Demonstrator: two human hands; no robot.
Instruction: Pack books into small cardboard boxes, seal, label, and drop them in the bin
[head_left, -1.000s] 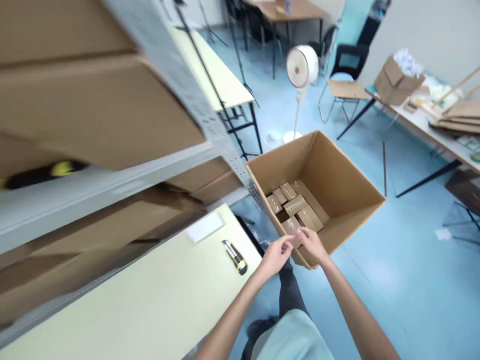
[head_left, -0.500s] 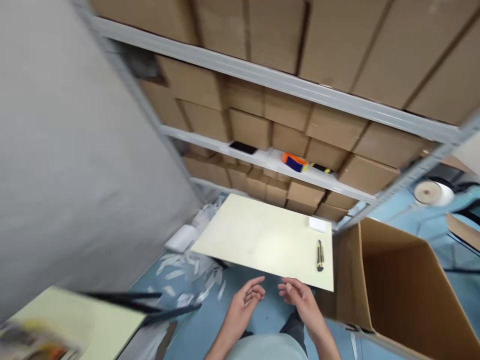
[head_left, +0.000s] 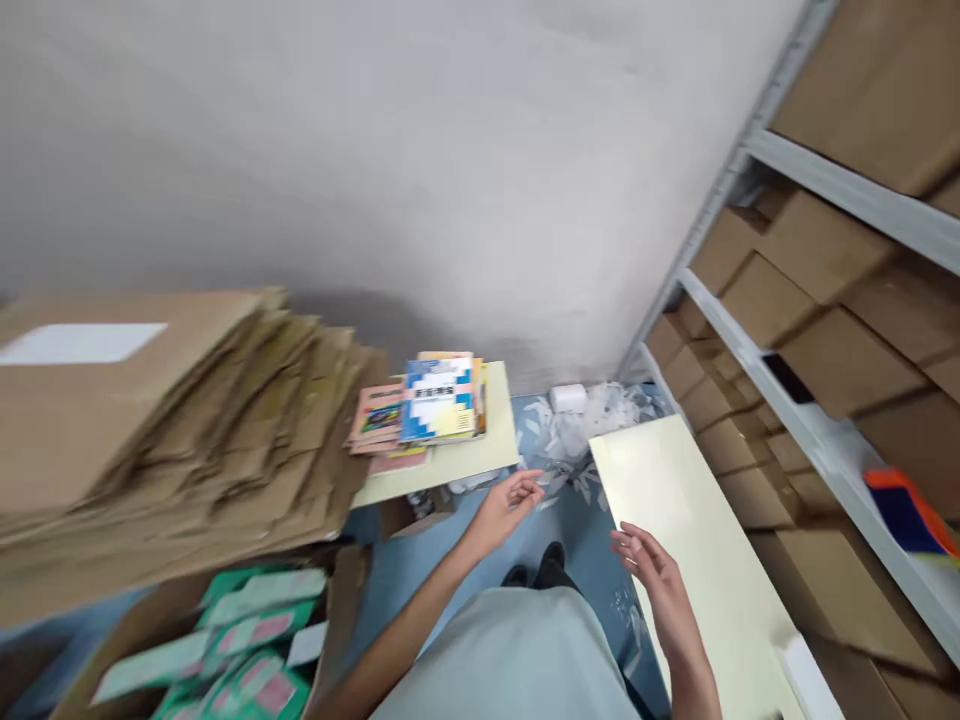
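My left hand hangs in the air above the blue floor, fingers loosely curled and apart, holding nothing. It is nearest to a pale yellow table that bears a stack of books with a blue-and-white cover on top. Beside that stack lie pinkish booklets. My right hand is empty too, its fingers apart, over the near edge of a second pale yellow table. Whether it touches that table I cannot tell. A white object lies on this table, partly cut off by the frame.
Flattened cardboard boxes are stacked at the left. Below them an open carton holds several green-and-pink packages. Shelving with brown boxes stands at the right, bearing an orange-and-blue item. White scraps litter the floor by the wall.
The view has swung left, bringing the books, flattened cardboard and green packages into sight. The large open box at the right has left view. Both hands stay empty and are farther apart.
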